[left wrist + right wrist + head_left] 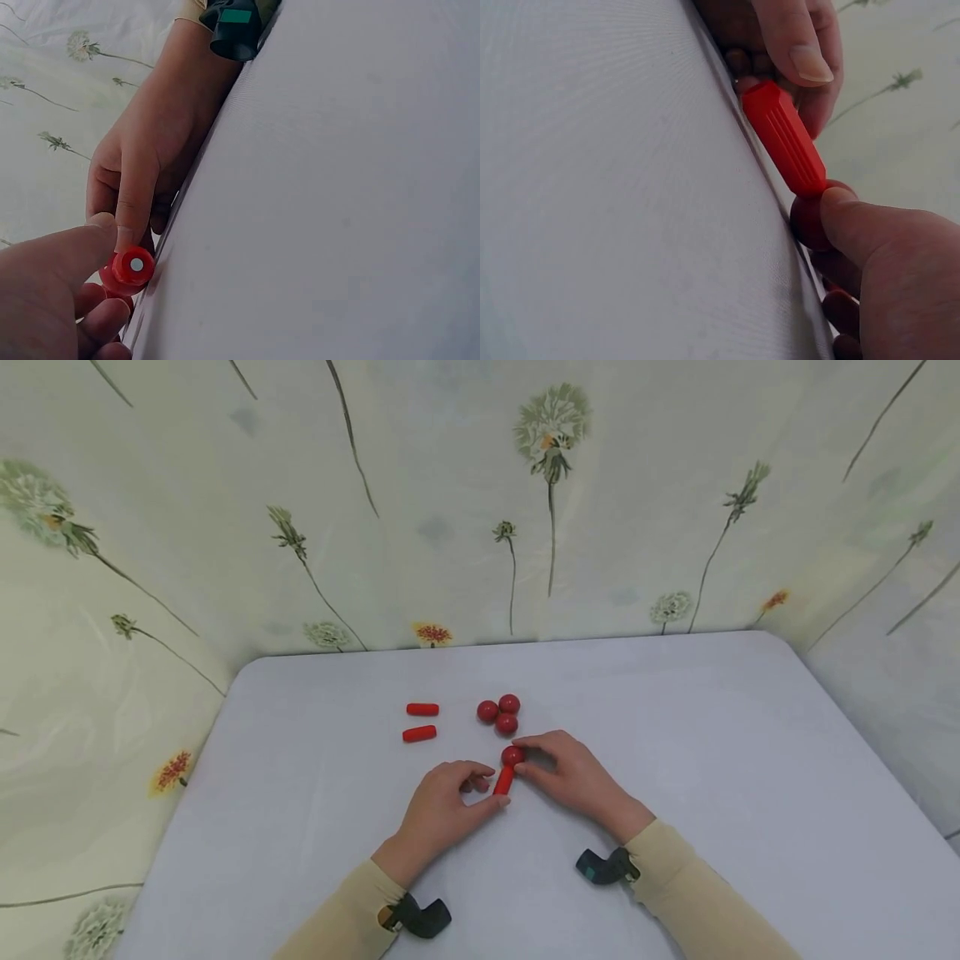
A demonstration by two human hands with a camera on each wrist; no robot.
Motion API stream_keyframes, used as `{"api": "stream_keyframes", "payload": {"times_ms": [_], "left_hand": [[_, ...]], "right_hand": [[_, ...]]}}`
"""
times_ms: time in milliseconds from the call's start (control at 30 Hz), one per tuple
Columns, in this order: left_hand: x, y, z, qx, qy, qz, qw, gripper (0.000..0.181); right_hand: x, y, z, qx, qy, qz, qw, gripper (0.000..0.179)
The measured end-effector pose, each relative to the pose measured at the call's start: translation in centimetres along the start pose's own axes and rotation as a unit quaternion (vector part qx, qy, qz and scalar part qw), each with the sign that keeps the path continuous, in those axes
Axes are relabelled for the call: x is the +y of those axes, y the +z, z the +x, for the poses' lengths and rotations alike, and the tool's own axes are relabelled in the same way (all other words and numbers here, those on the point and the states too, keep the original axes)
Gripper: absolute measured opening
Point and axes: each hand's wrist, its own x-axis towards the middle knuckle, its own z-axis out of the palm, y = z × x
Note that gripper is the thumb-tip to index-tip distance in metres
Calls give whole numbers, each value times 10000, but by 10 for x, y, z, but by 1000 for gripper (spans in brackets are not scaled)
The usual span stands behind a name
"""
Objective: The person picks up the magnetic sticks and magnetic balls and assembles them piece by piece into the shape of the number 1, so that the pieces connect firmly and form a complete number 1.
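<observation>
Between thumb and fingers my right hand (566, 772) pinches a glossy red ball (512, 756). A short red ribbed rod (503, 780) sits end-on against this ball, tilted toward my left hand (447, 806). In the right wrist view the rod (786, 139) shows its flat grooved sides, and the ball (810, 223) is partly hidden by the right thumb. My left thumb and fingers are loosely bent around the rod's free end without gripping it. The left wrist view looks onto that end (135, 264), which has a pale round spot in its middle.
Three more red balls (506, 724) lie clustered just beyond the right hand. Farther left, two red rods (420, 733) lie roughly parallel. All rest on a white-covered table (675, 710), with a flower-patterned cloth (435, 527) rising behind it and at the sides.
</observation>
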Motion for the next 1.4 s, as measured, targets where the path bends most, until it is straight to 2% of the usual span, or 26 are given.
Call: {"api": "stream_keyframes", "payload": {"times_ms": [233, 467, 633, 800, 1067, 1400], "left_hand": [[0, -2, 0, -16, -215, -236, 9995, 44], [-3, -7, 1, 70, -231, -400, 9989, 39], [-8, -10, 4, 171, -196, -431, 9987, 34], [-11, -14, 7, 75, -236, -455, 9987, 34], [-11, -20, 23, 68, -207, -421, 9989, 34], [-14, -14, 49, 258, -348, -383, 9983, 39]], "right_hand": [[0, 0, -1, 65, 12, 24, 10000, 39], [1, 0, 0, 68, -81, 82, 9999, 40], [2, 0, 1, 26, 18, 97, 9999, 40], [1, 0, -1, -57, 95, 99, 9999, 39], [3, -1, -1, 66, -75, 80, 9999, 41], [3, 0, -2, 22, 30, 146, 9999, 40]]}}
